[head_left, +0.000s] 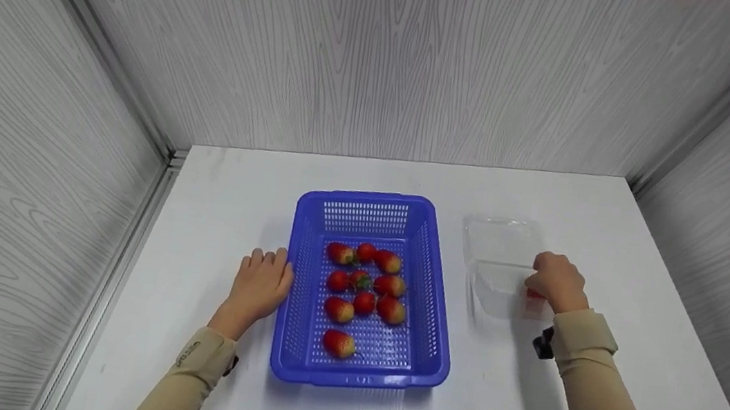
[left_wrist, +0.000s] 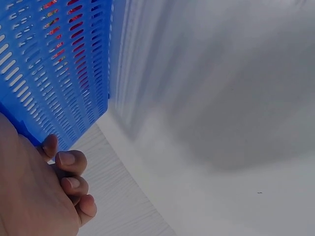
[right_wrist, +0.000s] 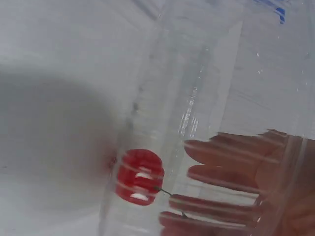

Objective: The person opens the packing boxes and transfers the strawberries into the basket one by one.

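In the head view my left hand [head_left: 261, 283] rests against the left side of a blue basket [head_left: 435, 311]. Its fingers [left_wrist: 74, 184] curl loosely beside the rim, gripping nothing that I can see. Several red strawberries [head_left: 339, 310] with yellowish ends lie in the basket. My right hand [head_left: 557, 282] reaches into a clear plastic box [head_left: 495, 277] with a hinged lid. Through its wall, the right wrist view shows a red strawberry [right_wrist: 140, 177] with a thin green stem. The fingers [right_wrist: 221, 152] are extended, apart from the fruit's body; the stem reaches toward the lower fingertips.
Basket and box stand side by side on a white table [head_left: 227, 195], the box to the right. Grey wood-grain panels [head_left: 382, 61] rise behind the table and along both sides. The box's lid [head_left: 503, 239] lies folded back toward the rear panel.
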Available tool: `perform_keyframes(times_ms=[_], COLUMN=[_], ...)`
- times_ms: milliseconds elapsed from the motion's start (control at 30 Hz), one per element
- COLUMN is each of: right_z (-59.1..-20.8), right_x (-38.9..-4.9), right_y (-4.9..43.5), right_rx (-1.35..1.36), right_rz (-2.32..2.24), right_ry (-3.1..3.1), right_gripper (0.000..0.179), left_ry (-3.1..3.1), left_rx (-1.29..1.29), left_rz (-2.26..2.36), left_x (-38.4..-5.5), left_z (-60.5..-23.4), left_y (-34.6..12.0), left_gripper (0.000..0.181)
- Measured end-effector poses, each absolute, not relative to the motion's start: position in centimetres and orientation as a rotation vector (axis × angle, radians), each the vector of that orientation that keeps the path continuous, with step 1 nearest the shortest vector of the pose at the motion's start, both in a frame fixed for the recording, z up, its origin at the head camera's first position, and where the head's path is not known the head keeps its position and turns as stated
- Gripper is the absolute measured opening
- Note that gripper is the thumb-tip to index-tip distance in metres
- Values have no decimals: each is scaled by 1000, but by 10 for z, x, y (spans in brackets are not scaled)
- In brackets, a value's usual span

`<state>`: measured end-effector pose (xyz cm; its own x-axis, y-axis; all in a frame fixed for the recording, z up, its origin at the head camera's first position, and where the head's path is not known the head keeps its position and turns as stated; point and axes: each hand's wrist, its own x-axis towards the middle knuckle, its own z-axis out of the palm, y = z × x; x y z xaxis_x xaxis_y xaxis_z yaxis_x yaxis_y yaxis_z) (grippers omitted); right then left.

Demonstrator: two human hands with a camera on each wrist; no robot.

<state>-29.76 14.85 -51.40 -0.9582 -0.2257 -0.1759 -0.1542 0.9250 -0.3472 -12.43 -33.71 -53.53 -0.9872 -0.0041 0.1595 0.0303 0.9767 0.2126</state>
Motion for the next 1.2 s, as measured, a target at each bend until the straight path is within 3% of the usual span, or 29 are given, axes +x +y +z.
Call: perform_keyframes(times_ms=[400,733,1200], right_z=[-534,-538,-551], right_x=[-286,-278,-258], right_y=[165,163,144], right_rx=[-248,-261,-273], right_rz=[-610,-699,-843], right_ry=[2757,2758,2756], right_gripper=[18,30,33], left_ry=[-2941,-2909,-2912], left_rx=[-9,-3,-25], left_rz=[-309,-286,-285], left_x=[-125,-122,-119], left_z=[-534,-534,-534], left_y=[-334,-335,-336], left_gripper=[20,23,25])
